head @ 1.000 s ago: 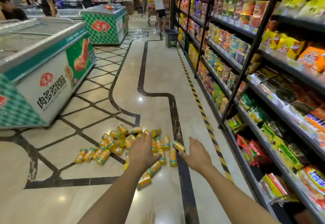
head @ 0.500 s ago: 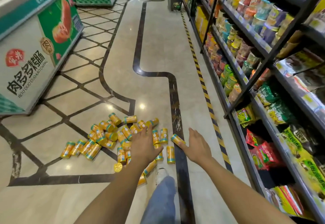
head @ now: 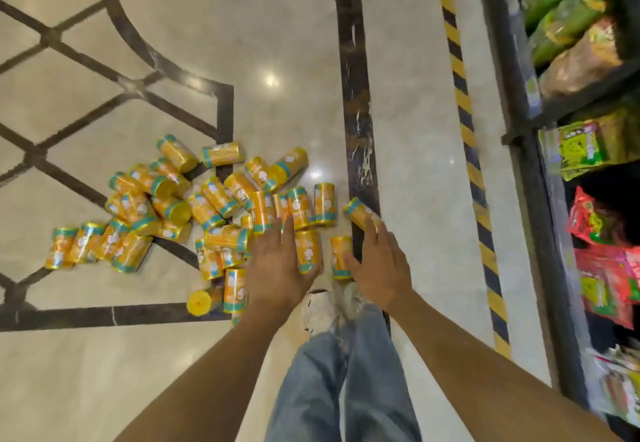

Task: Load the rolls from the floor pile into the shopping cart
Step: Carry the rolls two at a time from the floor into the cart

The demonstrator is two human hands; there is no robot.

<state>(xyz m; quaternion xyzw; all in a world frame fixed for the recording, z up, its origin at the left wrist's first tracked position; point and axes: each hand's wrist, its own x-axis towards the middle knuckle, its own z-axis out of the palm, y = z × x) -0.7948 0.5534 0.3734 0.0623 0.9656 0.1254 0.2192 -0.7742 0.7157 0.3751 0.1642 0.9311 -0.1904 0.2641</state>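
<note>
A pile of several yellow rolls with teal bands [head: 194, 206] lies scattered on the beige floor, spreading from the left to the dark floor stripe. My left hand [head: 280, 265] reaches down over the near edge of the pile, fingers straight, holding nothing. My right hand [head: 381, 265] hovers with spread fingers beside two rolls, one upright-looking roll [head: 341, 256] and one tilted roll [head: 360, 213] on the dark stripe. No shopping cart is in view.
A black shelf unit [head: 533, 164] with snack bags runs along the right, behind a yellow-black floor stripe [head: 464, 122]. My jeans leg and white shoe [head: 320, 306] stand just below the pile. A roll lies end-on [head: 201, 301] near my foot.
The view has tilted down and closed in on the pile. Both hands have lowered toward the rolls. A leg has stepped forward under my arms.
</note>
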